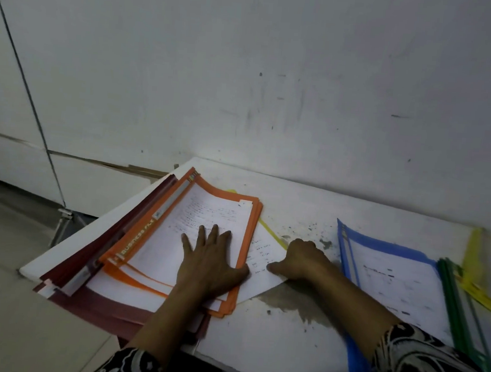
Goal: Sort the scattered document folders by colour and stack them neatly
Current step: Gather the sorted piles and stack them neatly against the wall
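Note:
Several orange folders (158, 234) lie stacked on dark red folders (91, 261) at the left of a white table (295, 207). My left hand (209, 259) presses flat on the top orange folder, fingers straight. A yellow-edged folder (268, 255) pokes out from under the orange stack to the right. My right hand (303, 258) rests on that yellow-edged folder with fingers curled and thumb stretched left. A blue folder (389, 285) lies to the right, with a green folder (460, 314) and a yellow folder (475, 271) beyond it.
A marked white wall (275, 85) rises right behind the table. The table top shows dark stains (291, 301) near its front middle. The red folders overhang the table's left front edge. Tiled floor (5, 240) lies to the left.

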Motion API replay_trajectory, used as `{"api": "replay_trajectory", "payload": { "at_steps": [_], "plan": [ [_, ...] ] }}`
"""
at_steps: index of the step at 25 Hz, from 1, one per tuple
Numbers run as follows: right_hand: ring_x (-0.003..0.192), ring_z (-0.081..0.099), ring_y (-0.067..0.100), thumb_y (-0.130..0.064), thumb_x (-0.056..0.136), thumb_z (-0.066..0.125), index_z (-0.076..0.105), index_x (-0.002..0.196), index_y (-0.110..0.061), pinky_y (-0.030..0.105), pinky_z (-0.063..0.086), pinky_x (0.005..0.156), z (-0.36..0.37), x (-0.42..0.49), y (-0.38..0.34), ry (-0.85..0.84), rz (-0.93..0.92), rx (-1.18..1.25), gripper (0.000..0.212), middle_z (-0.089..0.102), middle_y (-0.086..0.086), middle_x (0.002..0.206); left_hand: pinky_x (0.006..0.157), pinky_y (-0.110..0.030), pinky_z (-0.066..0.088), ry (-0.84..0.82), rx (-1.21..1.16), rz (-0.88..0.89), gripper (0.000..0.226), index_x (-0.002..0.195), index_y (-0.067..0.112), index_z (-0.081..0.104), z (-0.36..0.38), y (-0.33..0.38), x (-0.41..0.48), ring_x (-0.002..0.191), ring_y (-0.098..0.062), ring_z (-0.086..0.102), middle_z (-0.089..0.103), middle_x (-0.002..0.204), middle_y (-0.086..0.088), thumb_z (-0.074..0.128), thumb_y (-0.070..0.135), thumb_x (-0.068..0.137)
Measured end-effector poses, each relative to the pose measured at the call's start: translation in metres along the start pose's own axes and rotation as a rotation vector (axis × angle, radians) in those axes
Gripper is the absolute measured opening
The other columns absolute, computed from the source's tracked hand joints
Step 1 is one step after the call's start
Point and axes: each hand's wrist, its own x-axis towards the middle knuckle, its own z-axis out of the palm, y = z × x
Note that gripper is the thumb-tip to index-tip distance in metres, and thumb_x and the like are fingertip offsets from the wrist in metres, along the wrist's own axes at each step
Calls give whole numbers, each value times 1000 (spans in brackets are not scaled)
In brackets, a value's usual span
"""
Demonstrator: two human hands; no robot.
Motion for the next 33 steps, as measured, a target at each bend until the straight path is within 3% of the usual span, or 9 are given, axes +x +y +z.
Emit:
{"api": "replay_trajectory", "payload": {
  "at_steps": [6,8,14,18,24,27,30,31,33],
  "plan": [
    [99,63,22,-29,81,78,53,126,-4,34,55,84,-15,-2,-14,-184,68,637,57,64,10,118,116,-64,-10,13,-46,10,104,155,28,9,2,-3,-2,151,-29,-9,-2,165,-3,34,86,72],
    [90,66,24,-14,85,72,55,125,-4,36,59,73,-11,-1,-21,-153,36,812,44,66,10,106,116,-63,-10,19,-74,6,103,155,30,9,2,-2,-2,151,-27,-10,-2,165,-1,36,85,72],
    [80,58,16,-13,93,55,58,109,-21,29,47,68,-17,2,-27,300,-139,585,18,64,4,106,117,-62,-11,33,-106,-5,101,154,32,10,-5,-3,0,152,-25,-5,0,165,2,33,87,73],
    [120,55,35,-9,92,48,52,138,-23,35,45,97,-60,2,8,575,-79,484,49,55,13,137,117,-62,-7,45,-64,0,102,154,28,15,-4,-2,-1,152,-28,-3,6,165,-2,34,86,72],
    [100,59,26,-11,94,53,58,123,-18,27,40,78,-129,-33,104,896,-172,581,31,64,6,111,119,-58,-2,19,-44,-4,87,154,25,21,-10,17,-3,152,-25,6,12,164,-3,35,76,85],
    [97,64,22,-10,88,60,62,116,-23,38,55,82,-129,-56,141,903,-214,987,31,67,-2,107,113,-47,32,37,-636,8,63,142,24,45,-32,82,-4,133,-22,48,49,148,-4,40,63,93],
    [93,69,26,-11,80,69,64,100,-29,50,59,81,-110,-75,176,805,-201,1277,28,71,-1,104,84,-36,56,-190,-1469,10,38,124,19,59,-54,170,-3,103,-22,69,71,116,-4,53,42,95],
    [92,70,26,-8,81,70,64,101,-26,47,60,77,-105,-80,195,734,-177,1288,27,72,2,104,80,-34,58,-176,-1506,69,32,123,16,60,-56,198,-2,99,-23,71,72,113,-6,61,27,94],
    [89,71,24,-4,85,68,66,106,-18,37,60,68,-103,-93,241,579,-108,1282,25,73,7,106,82,-36,58,-130,-1414,198,50,126,15,58,-52,249,4,100,-24,71,72,113,-6,74,6,79]
  ]
}}
